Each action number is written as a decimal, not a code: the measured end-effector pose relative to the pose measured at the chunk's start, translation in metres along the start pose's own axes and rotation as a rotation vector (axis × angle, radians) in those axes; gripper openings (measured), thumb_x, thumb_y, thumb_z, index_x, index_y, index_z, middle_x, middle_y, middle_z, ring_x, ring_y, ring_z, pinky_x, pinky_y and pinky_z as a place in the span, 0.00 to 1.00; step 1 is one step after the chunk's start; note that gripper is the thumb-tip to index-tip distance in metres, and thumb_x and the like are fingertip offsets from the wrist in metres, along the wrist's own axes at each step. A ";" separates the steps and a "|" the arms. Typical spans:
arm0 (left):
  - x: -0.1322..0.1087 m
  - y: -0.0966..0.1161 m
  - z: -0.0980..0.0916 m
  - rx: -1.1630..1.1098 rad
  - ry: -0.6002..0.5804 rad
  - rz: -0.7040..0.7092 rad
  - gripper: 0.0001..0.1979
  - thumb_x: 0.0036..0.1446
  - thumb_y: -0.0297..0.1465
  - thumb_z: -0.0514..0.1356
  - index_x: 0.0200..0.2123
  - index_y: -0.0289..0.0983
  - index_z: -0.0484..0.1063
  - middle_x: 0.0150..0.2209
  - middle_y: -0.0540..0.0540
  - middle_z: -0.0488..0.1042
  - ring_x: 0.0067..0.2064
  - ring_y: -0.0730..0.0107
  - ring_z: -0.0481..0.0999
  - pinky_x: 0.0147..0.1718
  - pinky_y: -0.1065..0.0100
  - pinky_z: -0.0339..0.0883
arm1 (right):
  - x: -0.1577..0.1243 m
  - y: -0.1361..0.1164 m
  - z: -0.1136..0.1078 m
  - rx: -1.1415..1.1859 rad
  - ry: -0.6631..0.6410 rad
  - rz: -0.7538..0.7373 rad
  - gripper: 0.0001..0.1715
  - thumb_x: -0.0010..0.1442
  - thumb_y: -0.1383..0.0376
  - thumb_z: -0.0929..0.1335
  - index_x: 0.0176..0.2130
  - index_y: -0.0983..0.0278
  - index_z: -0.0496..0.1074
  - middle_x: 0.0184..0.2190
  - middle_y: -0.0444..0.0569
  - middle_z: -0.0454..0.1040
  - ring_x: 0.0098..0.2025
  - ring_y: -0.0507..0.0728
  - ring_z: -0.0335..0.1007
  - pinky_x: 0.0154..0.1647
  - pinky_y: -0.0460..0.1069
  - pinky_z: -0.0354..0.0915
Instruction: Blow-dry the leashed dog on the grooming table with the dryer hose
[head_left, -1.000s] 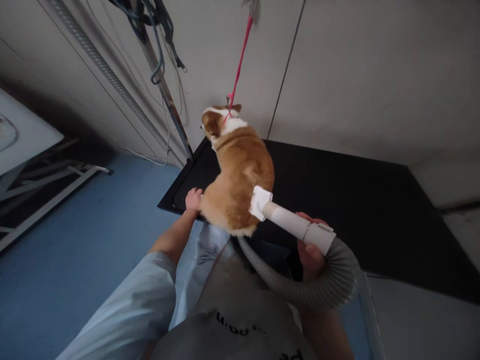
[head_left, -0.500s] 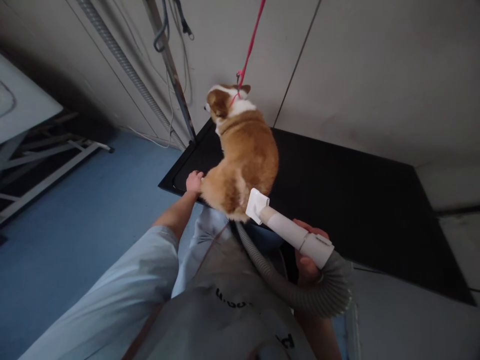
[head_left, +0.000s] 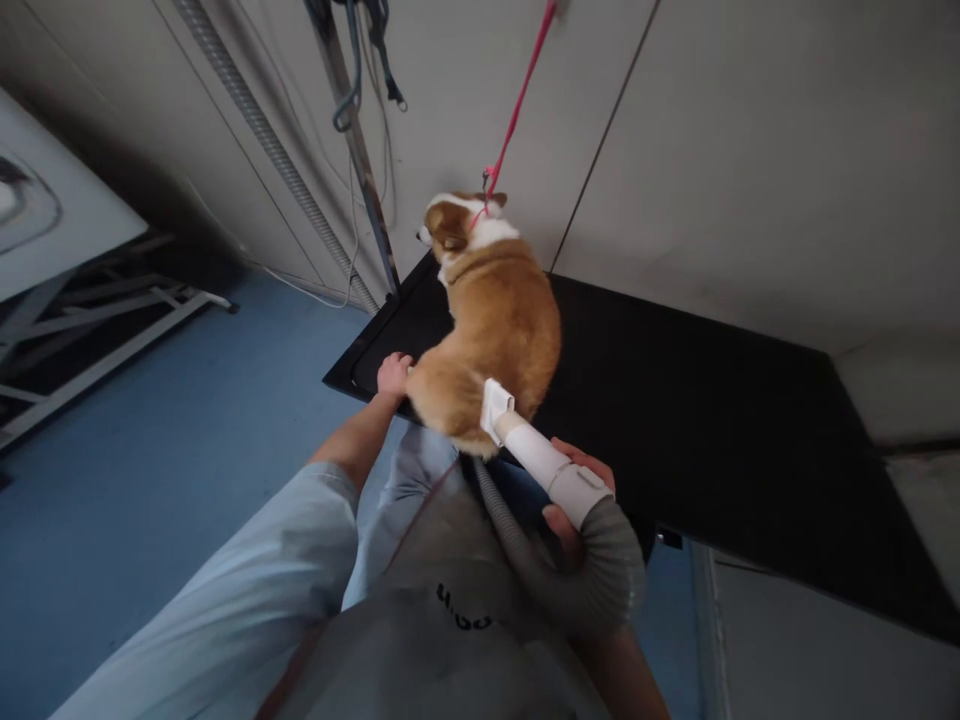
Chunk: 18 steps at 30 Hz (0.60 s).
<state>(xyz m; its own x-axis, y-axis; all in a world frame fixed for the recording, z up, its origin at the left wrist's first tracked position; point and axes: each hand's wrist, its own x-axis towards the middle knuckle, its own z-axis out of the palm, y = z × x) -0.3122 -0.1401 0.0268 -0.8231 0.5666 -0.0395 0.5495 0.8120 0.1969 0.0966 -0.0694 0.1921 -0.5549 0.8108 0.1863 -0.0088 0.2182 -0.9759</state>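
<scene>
With twelve o'clock straight ahead of the wearer, the corgi sits at the near left end of the black grooming table, head towards eleven. The right hand, at its five o'clock, has fingers wrapped around the dryer wand; the flat nozzle is over the rump, contact unclear. The left hand, at eight, curls against the hindquarters; whether it grips a leg I cannot tell. A sudden turn or backward step could put a hind foot over the near edge at six, with the pink leash tugging its neck; a snagged grey hose could jerk the nozzle into the fur. Bare tabletop stretches from three to four; the pole at ten and the wall at twelve limit movement.
</scene>
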 end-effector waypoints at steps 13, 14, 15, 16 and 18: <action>0.002 -0.001 0.002 -0.002 -0.001 0.001 0.20 0.69 0.36 0.54 0.57 0.37 0.78 0.63 0.35 0.71 0.60 0.50 0.71 0.54 0.61 0.68 | -0.004 0.012 0.020 0.127 -0.095 -0.100 0.30 0.55 0.57 0.73 0.56 0.45 0.67 0.61 0.45 0.71 0.64 0.70 0.68 0.67 0.70 0.65; 0.002 -0.001 0.003 0.001 -0.001 -0.001 0.20 0.69 0.35 0.54 0.57 0.37 0.78 0.62 0.35 0.71 0.60 0.50 0.71 0.53 0.61 0.68 | -0.004 0.013 0.021 0.118 -0.081 -0.098 0.30 0.55 0.57 0.73 0.56 0.45 0.67 0.61 0.46 0.71 0.63 0.70 0.69 0.67 0.70 0.65; 0.002 -0.001 0.003 0.002 -0.002 -0.001 0.20 0.68 0.35 0.54 0.57 0.37 0.78 0.62 0.35 0.71 0.60 0.50 0.71 0.53 0.61 0.68 | -0.004 0.013 0.021 0.102 -0.042 -0.095 0.30 0.55 0.57 0.73 0.56 0.46 0.66 0.61 0.47 0.71 0.63 0.69 0.68 0.66 0.70 0.66; 0.001 -0.001 0.003 0.002 0.000 0.003 0.19 0.68 0.35 0.55 0.56 0.37 0.78 0.62 0.35 0.71 0.60 0.50 0.71 0.54 0.61 0.68 | -0.004 0.013 0.021 0.087 0.005 -0.093 0.29 0.56 0.58 0.72 0.56 0.46 0.66 0.61 0.48 0.70 0.63 0.69 0.68 0.65 0.70 0.66; 0.001 -0.001 0.003 0.000 0.005 0.016 0.19 0.68 0.36 0.55 0.56 0.38 0.78 0.62 0.36 0.72 0.61 0.50 0.71 0.55 0.61 0.68 | -0.004 0.012 0.023 0.069 0.037 -0.094 0.28 0.56 0.58 0.72 0.56 0.46 0.66 0.62 0.48 0.69 0.64 0.69 0.68 0.66 0.70 0.66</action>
<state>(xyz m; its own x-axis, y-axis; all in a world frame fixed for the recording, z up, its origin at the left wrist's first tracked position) -0.3134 -0.1398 0.0235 -0.8151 0.5785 -0.0319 0.5622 0.8031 0.1974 0.0793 -0.0826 0.1773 -0.5177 0.8083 0.2805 -0.1177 0.2575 -0.9591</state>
